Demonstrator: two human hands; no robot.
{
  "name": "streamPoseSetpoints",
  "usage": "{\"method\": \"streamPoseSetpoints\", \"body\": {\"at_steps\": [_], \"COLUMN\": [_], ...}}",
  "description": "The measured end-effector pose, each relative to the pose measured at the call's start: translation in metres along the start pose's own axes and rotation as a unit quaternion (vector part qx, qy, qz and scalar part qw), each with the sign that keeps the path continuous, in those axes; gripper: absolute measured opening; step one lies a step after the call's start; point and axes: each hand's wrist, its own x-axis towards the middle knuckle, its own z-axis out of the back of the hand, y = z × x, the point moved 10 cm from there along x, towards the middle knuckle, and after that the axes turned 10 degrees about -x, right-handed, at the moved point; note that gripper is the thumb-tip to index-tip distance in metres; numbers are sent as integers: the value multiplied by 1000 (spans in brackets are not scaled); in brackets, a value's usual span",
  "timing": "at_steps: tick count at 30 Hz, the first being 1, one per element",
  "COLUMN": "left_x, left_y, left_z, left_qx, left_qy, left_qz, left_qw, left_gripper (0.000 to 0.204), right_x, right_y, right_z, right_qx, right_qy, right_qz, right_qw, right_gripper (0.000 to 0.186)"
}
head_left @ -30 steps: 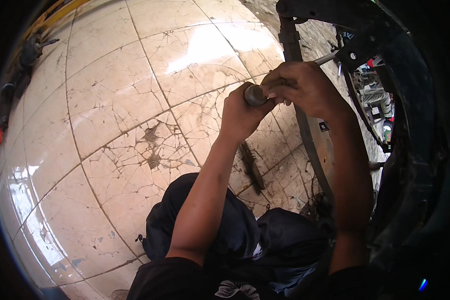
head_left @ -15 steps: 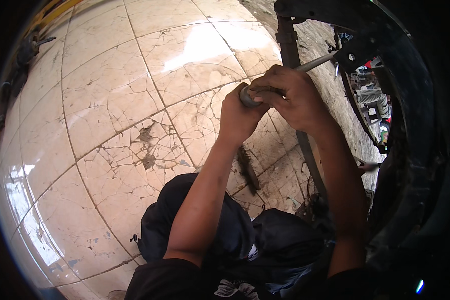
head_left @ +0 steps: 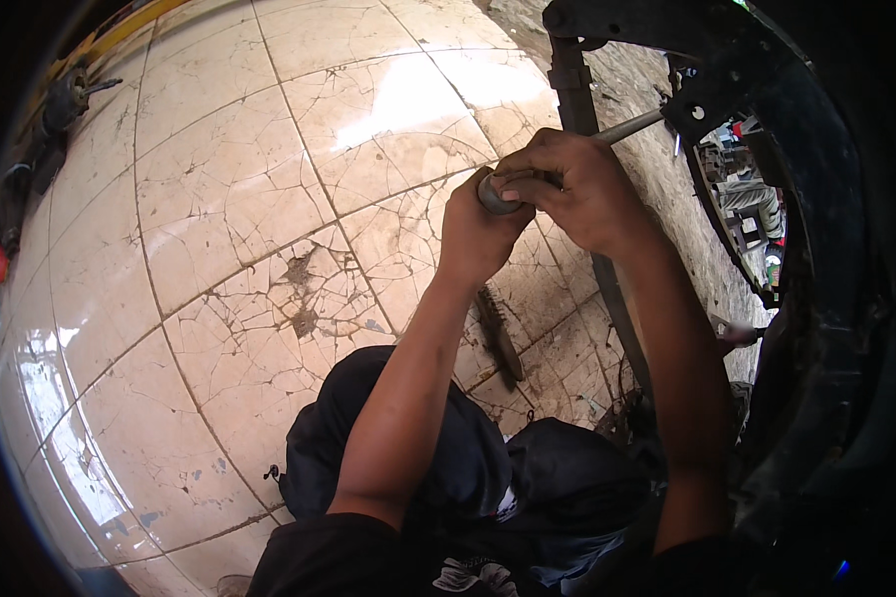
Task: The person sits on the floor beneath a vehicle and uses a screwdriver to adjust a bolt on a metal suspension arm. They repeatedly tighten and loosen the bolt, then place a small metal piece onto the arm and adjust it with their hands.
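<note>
Note that your left hand (head_left: 476, 237) has its grip wrapped around the grey round metal part (head_left: 491, 202), left of your right hand (head_left: 592, 194), whose fingers touch its exposed end, though any pinch there and its long axis cannot be told.

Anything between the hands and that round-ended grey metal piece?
Nothing visible. The left hand is closed around the grey metal piece, and the right hand is at its exposed end, apparently touching. The grey rod shows beyond the right hand, not between.
</note>
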Motion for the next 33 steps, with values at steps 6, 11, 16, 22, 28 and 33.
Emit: {"method": "streamPoseSetpoints", "body": {"at_steps": [6,11,16,22,28,33], "left_x": [0,-3,-2,0,0,0], "left_y": [4,4,4,5,8,11], "left_z": [5,3,3,6,0,5], "left_qx": [-2,25,-7,15,6,-21], "left_qy": [13,-10,-27,-2,14,-16], "left_qz": [-17,10,-26,-1,0,-30], "left_qw": [1000,1000,999,1000,1000,999], "left_gripper": [31,30,31,30,33,28], "right_x": [-8,-2,1,-2,5,-2], "right_y": [2,-3,2,6,11,-4], "right_z": [8,5,-1,6,12,-3], "right_qx": [-37,-2,25,-32,-64,-2], "right_qy": [9,21,6,23,51,-19], "right_qz": [-36,0,-38,-40,-10,-13], "right_qw": [999,1000,999,998,997,1000], "right_gripper": [19,19,19,21,20,21]}}
